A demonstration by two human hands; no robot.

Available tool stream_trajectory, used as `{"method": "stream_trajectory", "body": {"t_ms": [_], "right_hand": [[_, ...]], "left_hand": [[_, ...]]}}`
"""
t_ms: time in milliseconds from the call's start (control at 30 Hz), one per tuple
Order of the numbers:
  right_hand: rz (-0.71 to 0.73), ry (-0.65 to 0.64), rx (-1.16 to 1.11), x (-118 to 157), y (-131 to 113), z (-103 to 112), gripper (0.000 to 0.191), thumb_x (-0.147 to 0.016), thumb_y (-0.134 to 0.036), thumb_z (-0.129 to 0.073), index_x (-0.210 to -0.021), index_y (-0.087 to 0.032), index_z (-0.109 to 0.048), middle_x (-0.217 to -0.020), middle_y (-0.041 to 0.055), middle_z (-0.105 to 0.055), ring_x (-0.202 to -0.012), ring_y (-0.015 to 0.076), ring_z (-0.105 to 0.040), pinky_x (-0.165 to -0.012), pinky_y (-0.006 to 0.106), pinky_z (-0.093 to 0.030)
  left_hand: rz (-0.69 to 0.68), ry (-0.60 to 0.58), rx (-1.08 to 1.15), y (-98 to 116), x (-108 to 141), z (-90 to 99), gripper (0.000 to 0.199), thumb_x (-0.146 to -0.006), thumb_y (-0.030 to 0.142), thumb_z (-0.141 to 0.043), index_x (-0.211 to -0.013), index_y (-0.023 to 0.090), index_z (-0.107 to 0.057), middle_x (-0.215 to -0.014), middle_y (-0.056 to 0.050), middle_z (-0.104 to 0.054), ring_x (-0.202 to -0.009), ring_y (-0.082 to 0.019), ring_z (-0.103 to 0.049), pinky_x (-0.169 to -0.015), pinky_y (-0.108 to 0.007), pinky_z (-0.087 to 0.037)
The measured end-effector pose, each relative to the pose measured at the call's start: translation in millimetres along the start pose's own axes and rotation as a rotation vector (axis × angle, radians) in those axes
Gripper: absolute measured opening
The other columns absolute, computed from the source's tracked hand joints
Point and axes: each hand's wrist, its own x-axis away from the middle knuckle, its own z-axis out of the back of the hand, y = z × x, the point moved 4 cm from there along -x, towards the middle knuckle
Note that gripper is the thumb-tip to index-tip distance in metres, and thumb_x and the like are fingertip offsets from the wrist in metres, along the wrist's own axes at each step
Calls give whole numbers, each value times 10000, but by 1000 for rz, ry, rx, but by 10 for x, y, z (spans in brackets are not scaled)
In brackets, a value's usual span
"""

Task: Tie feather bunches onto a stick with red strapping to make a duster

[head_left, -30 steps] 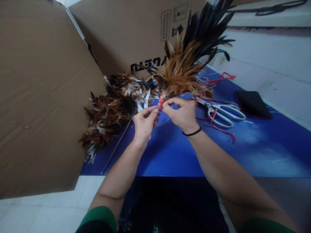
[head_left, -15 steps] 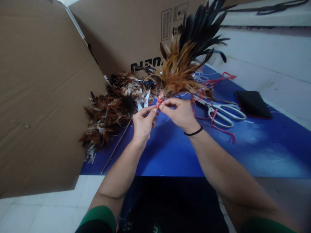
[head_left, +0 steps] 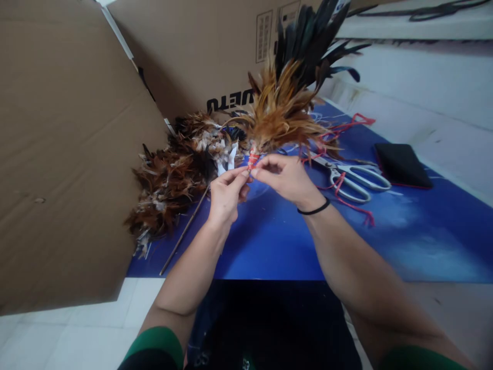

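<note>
We look out from a single camera worn on the person's head, facing forward and down across the dark clothing (head_left: 269,329) at the near edge and over the blue table (head_left: 269,241). It sits close enough that the left hand (head_left: 225,198) and the right hand (head_left: 287,177) fall near the middle of our view, yet takes in a wide sweep around them. Beyond we get the far cardboard panel (head_left: 188,56), with the left cardboard panel (head_left: 65,154), the pale wall on the right (head_left: 435,97) and, near left, the tiled floor (head_left: 73,339).
</note>
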Motion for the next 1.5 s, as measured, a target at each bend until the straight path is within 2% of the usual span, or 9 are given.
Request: {"method": "stream_trajectory", "body": {"t_ms": [67,267,467,700,933,1100,1267,1500], "right_hand": [[13,-46,15,15,-20,-26,108,-680,-244,-682,-640,-162,-625,-628,-12,-622,-601,106,-530,-622,256,-439],[39,-44,-26,24,-31,-5,77,-687,-222,-676,-656,-164,-634,-662,-3,-643,-646,120,-564,-669,270,-461],[34,-76,-99,30,-48,40,112,-699,-276,-714,-734,-173,-688,-735,13,-679,-699,137,-600,-695,280,-479],[107,-110,101,24,-13,44,116,-766,-262,-659,-750,-164,-719,-745,18,-693,-681,130,-591,-672,269,-445],[-44,-109,65,22,44,42,148,-753,-280,-674,-690,-147,-688,-587,1,-629,-545,102,-550,-557,238,-425],[-216,-116,-82,36,48,40,188,-727,-300,-716,-654,-134,-666,-552,6,-614,-507,97,-561,-532,237,-482],[-387,-181,-262,49,69,19,195,-673,-271,-766,-604,-132,-646,-543,15,-613,-489,101,-578,-507,245,-535],[-449,-171,-320,44,104,9,191,-684,-190,-741,-544,-138,-624,-521,20,-598,-437,105,-560,-499,274,-541]], "left_hand": [[10,-3,10,3,4,0,203,-656,269,-739,-805,135,-702,-563,30,-576,-371,-18,-394,-354,-160,-170],[38,-13,4,14,16,-6,186,-673,250,-723,-820,138,-703,-601,25,-591,-378,-15,-399,-353,-162,-176],[34,-18,23,31,7,7,182,-683,243,-715,-831,139,-701,-609,23,-597,-381,-18,-407,-346,-160,-183],[18,-8,-10,46,29,2,197,-678,264,-733,-832,144,-709,-614,22,-596,-395,-15,-412,-355,-155,-201],[-49,-45,-26,24,32,-30,211,-662,306,-760,-798,151,-713,-604,16,-616,-380,-15,-409,-353,-161,-199],[-128,-66,-71,20,33,-36,222,-665,319,-768,-802,153,-719,-585,19,-610,-392,-25,-416,-359,-169,-224],[-155,-65,-134,4,45,-31,215,-698,335,-748,-824,162,-724,-589,21,-608,-400,-27,-413,-372,-175,-261],[-210,-55,-233,-54,29,-13,228,-724,366,-735,-851,177,-738,-571,24,-595,-431,-43,-429,-413,-186,-315]]}}
